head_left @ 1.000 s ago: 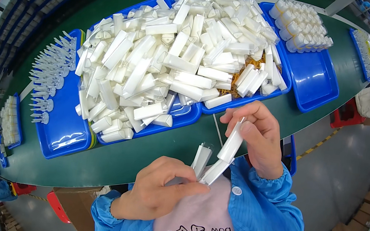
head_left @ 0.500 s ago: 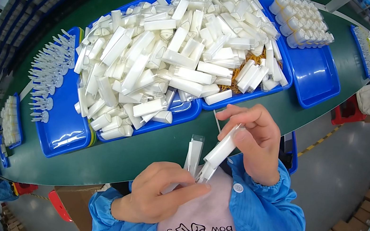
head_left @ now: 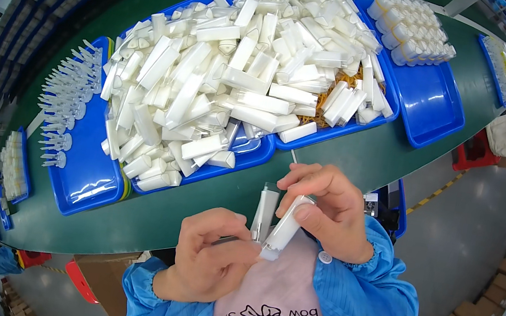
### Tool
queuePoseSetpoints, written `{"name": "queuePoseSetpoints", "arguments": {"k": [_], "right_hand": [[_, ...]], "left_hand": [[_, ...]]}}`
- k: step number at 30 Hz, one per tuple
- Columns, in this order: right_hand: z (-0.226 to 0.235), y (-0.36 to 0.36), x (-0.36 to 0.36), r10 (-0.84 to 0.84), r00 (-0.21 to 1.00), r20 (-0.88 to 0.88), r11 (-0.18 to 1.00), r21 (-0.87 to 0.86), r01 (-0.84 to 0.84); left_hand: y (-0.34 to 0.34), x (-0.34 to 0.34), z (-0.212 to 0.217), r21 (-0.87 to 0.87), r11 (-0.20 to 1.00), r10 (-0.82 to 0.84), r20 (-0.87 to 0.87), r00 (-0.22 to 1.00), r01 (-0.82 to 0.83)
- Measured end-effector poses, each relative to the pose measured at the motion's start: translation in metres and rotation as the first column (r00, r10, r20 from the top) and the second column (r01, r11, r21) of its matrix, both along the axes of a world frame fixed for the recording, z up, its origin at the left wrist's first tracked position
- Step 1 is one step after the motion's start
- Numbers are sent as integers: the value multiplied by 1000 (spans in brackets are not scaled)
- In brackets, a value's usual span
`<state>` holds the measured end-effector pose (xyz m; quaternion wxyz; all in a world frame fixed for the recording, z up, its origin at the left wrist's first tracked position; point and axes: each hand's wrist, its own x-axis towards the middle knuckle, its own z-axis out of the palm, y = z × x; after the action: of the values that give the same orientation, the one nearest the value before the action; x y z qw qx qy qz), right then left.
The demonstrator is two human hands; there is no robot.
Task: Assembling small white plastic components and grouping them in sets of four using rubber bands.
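My right hand [head_left: 335,213] pinches the upper end of a slim white tube [head_left: 287,228] with a clear rim, between thumb and fingers. The tube slants down to the left, and its lower end meets the fingertips of my left hand [head_left: 209,256]. Those left fingers are curled closed around that lower end. Just beside it, a second white piece in a clear sleeve [head_left: 265,209] stands upright out of the left hand's grip. My left fingers partly hide the bottoms of both pieces.
Blue trays ahead hold a high heap of similar white tubes [head_left: 239,77], with orange-brown strands [head_left: 349,81] showing. Clear nozzle-like parts [head_left: 70,91] stand in a tray [head_left: 85,188] at left. White cylinders [head_left: 413,28] are stacked far right by a blue tray [head_left: 434,106]. Co-workers sit farther off.
My right hand has moved down and left, bringing the white tube lower, against the left fingertips. The clear part that showed below it is now mostly covered. My left fingers have curled in more.
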<state>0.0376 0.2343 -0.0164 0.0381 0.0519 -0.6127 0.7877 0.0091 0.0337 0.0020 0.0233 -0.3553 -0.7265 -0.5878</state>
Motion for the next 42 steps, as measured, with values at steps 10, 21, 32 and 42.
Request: {"name": "queuePoseSetpoints", "arguments": {"k": [10,21,32,42], "right_hand": [[-25,47,9,-498,867,14,788,426,445],[-66,59,-13,-523,780,-344,172,854,491],[-64,46,1,-507,792,-341,369,744,557],[-11,32,11,-282,936,210,929,-183,322]], "left_hand": [[-8,-15,-1,-179,984,14,-14,1000,-16],[-15,-13,-1,-190,980,57,13,998,-54],[-20,-7,2,-209,977,57,24,998,-51],[-25,-2,5,-204,979,-7,52,999,18]]}}
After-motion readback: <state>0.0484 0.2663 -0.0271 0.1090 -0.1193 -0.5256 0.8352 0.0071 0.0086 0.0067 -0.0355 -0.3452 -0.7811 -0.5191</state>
